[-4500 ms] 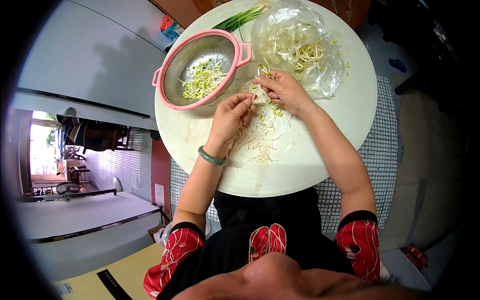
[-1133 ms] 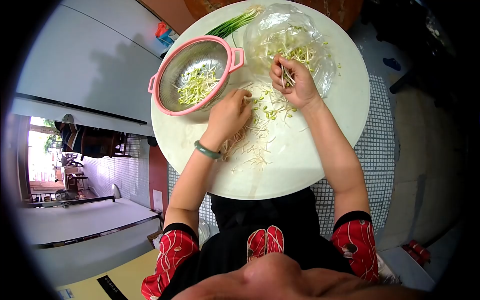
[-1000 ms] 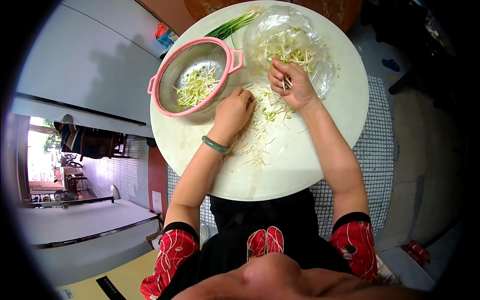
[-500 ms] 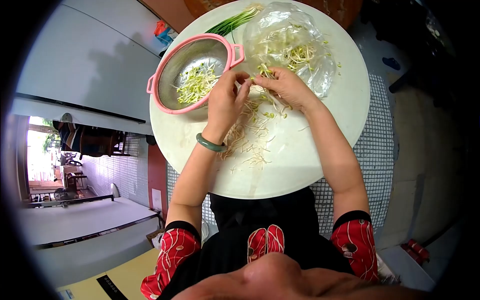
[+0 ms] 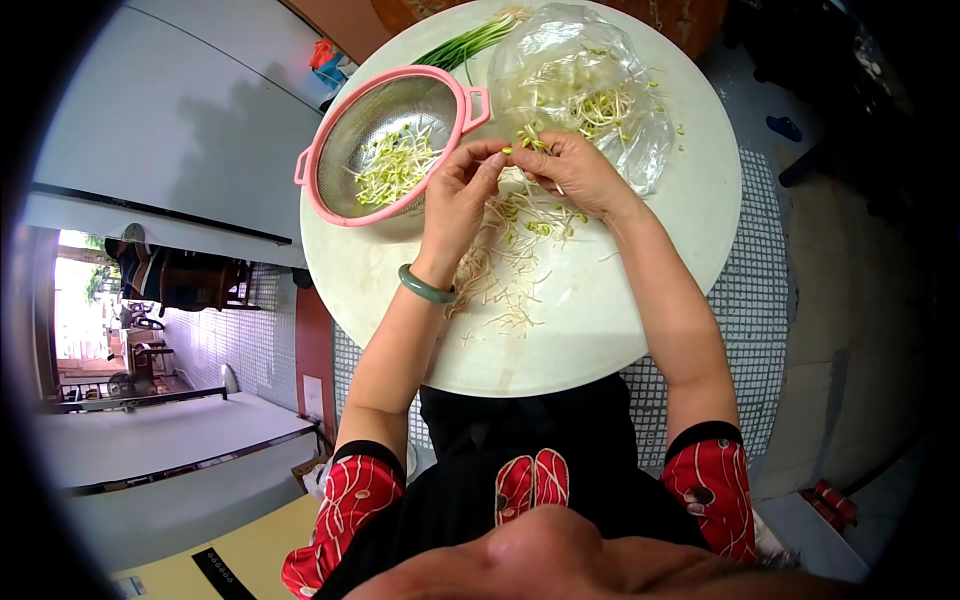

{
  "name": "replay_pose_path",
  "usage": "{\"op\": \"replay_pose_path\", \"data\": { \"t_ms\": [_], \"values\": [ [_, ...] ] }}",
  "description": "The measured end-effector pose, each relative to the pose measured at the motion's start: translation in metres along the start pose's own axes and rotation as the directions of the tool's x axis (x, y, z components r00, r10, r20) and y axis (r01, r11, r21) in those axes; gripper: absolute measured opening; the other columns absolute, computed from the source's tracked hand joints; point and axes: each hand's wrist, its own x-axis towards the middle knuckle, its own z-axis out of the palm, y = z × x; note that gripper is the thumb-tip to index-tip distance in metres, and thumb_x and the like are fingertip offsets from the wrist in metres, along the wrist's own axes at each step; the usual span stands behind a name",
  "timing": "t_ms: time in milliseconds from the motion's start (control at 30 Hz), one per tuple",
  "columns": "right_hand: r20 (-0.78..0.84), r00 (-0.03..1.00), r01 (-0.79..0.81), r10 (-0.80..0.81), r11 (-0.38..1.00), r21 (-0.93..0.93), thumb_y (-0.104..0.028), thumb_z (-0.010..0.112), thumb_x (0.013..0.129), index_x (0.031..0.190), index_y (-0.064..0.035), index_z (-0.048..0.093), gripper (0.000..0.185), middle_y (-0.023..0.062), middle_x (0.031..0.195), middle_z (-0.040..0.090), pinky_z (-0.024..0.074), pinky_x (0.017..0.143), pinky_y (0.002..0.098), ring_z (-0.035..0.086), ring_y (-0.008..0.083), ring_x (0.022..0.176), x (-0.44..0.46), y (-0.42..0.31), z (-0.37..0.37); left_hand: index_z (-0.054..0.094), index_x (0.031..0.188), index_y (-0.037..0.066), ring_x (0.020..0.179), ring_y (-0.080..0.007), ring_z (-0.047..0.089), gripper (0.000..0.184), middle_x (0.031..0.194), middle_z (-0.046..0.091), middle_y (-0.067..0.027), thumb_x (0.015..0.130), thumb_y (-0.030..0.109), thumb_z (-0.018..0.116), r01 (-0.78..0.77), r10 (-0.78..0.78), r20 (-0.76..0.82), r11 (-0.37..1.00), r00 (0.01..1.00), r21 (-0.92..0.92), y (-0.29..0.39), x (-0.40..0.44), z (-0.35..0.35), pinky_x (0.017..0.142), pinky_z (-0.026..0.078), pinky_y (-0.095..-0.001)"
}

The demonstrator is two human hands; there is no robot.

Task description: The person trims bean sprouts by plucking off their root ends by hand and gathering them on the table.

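My left hand [image 5: 462,198] is closed in a pinch at the yellow-green head of a bean sprout [image 5: 507,151], beside the colander's handle. Close by on the right, my right hand [image 5: 577,172] is closed around a few bean sprouts [image 5: 531,137] whose heads stick out past the fingers. Below both hands lies a loose heap of bean sprouts and thin brownish root ends [image 5: 498,262] on the round white table [image 5: 590,330]. A pink-rimmed mesh colander [image 5: 327,205] to the left holds a pile of bean sprouts [image 5: 395,168].
A clear plastic bag [image 5: 560,50] with more sprouts lies open beyond my right hand. Green scallions [image 5: 465,45] rest at the table's far edge, behind the colander. A few stray bits lie right of the bag.
My left hand has shifted slightly right, and a sprout head now shows plainly at its fingertips. My right hand stays nearly in place with its sprouts.
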Motion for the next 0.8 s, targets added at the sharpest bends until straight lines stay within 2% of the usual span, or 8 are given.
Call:
{"op": "replay_pose_path", "data": {
  "t_ms": [133, 233, 333, 433, 467, 567, 733, 800],
  "values": [
    [0.013, 1.000, -0.016, 0.016, 1.000, 0.006, -0.035, 0.067, 0.088, 0.090, -0.0029, 0.064, 0.032, -0.0024, 0.071, 0.056, 0.0329, 0.049, 0.0178, 0.043, 0.0035, 0.056, -0.001, 0.000, 0.001, 0.061, 0.105, 0.001, 0.066, -0.0054, 0.050, 0.017, 0.091, 0.063, -0.0028, 0.094, 0.013, 0.058, -0.033, 0.033, -0.054, 0.999, 0.998, 0.008, -0.009, 0.000, -0.002, 0.059, 0.041, -0.0193],
    [0.007, 0.998, -0.058, 0.058, 0.989, 0.134, -0.034, 0.067, 0.089, 0.093, -0.0034, 0.063, 0.031, -0.0020, 0.072, 0.057, 0.0322, 0.048, 0.0176, 0.042, 0.0023, 0.056, -0.001, 0.000, 0.000, 0.061, 0.102, 0.001, 0.067, -0.0064, 0.052, 0.018, 0.091, 0.063, -0.0042, 0.097, 0.017, 0.054, -0.037, 0.033, -0.046, 0.995, 0.998, -0.097, -0.012, 0.000, -0.005, 0.060, 0.041, -0.0197],
    [-0.039, 0.999, 0.008, -0.001, 0.985, 0.170, -0.033, 0.067, 0.089, 0.095, -0.0048, 0.063, 0.029, -0.0022, 0.073, 0.058, 0.0310, 0.046, 0.0172, 0.041, 0.0010, 0.054, 0.000, -0.002, -0.001, 0.062, 0.103, 0.001, 0.068, -0.0076, 0.053, 0.025, 0.094, 0.065, -0.0069, 0.099, 0.022, 0.049, 0.164, -0.159, 0.056, 0.983, 0.986, -0.088, -0.009, -0.009, -0.004, 0.062, 0.043, -0.0202],
    [-0.105, 0.994, 0.050, -0.035, 0.988, 0.146, -0.032, 0.068, 0.089, 0.096, -0.0061, 0.062, 0.027, -0.0028, 0.073, 0.058, 0.0303, 0.044, 0.0165, 0.041, 0.0000, 0.053, 0.001, 0.000, -0.001, 0.061, 0.104, -0.002, 0.069, -0.0079, 0.055, 0.031, 0.097, 0.066, -0.0095, 0.100, 0.025, 0.046, 0.325, -0.297, 0.163, 0.928, 0.941, -0.180, -0.004, -0.020, 0.009, 0.065, 0.045, -0.0205],
    [-0.128, 0.990, 0.076, -0.059, 0.988, 0.135, -0.031, 0.067, 0.089, 0.095, -0.0064, 0.062, 0.025, -0.0035, 0.072, 0.057, 0.0294, 0.044, 0.0163, 0.041, -0.0001, 0.053, 0.001, 0.000, 0.000, 0.061, 0.102, -0.003, 0.070, -0.0073, 0.056, 0.029, 0.099, 0.067, -0.0120, 0.099, 0.023, 0.048, 0.324, -0.281, 0.212, 0.923, 0.936, -0.207, -0.009, -0.021, 0.005, 0.066, 0.046, -0.0199],
    [-0.182, 0.978, 0.128, -0.105, 0.984, 0.124, -0.028, 0.067, 0.090, 0.093, -0.0072, 0.060, 0.022, -0.0051, 0.069, 0.054, 0.0276, 0.043, 0.0160, 0.041, -0.0003, 0.051, 0.001, -0.002, 0.002, 0.061, 0.099, -0.001, 0.070, -0.0070, 0.056, 0.024, 0.096, 0.067, -0.0115, 0.098, 0.021, 0.050, 0.323, -0.284, 0.215, 0.930, 0.934, -0.178, -0.017, -0.025, 0.005, 0.065, 0.046, -0.0189],
    [-0.210, 0.975, 0.106, -0.076, 0.985, 0.137, -0.030, 0.067, 0.089, 0.094, -0.0075, 0.059, 0.024, -0.0061, 0.063, 0.049, 0.0275, 0.042, 0.0161, 0.039, -0.0005, 0.049, -0.001, -0.007, 0.004, 0.058, 0.098, 0.001, 0.069, -0.0087, 0.056, 0.014, 0.092, 0.066, -0.0105, 0.095, 0.014, 0.052, 0.401, -0.329, 0.247, 0.847, 0.911, -0.350, -0.008, -0.030, 0.004, 0.063, 0.046, -0.0198],
    [-0.217, 0.970, 0.149, -0.113, 0.977, 0.156, -0.029, 0.066, 0.090, 0.094, -0.0073, 0.059, 0.024, -0.0047, 0.067, 0.052, 0.0277, 0.041, 0.0164, 0.039, -0.0001, 0.049, 0.000, -0.005, 0.003, 0.057, 0.098, 0.001, 0.068, -0.0091, 0.055, 0.012, 0.089, 0.065, -0.0092, 0.095, 0.011, 0.052, 0.419, -0.347, 0.242, 0.818, 0.906, -0.395, -0.002, -0.031, 0.006, 0.062, 0.045, -0.0202]
  ]
}}
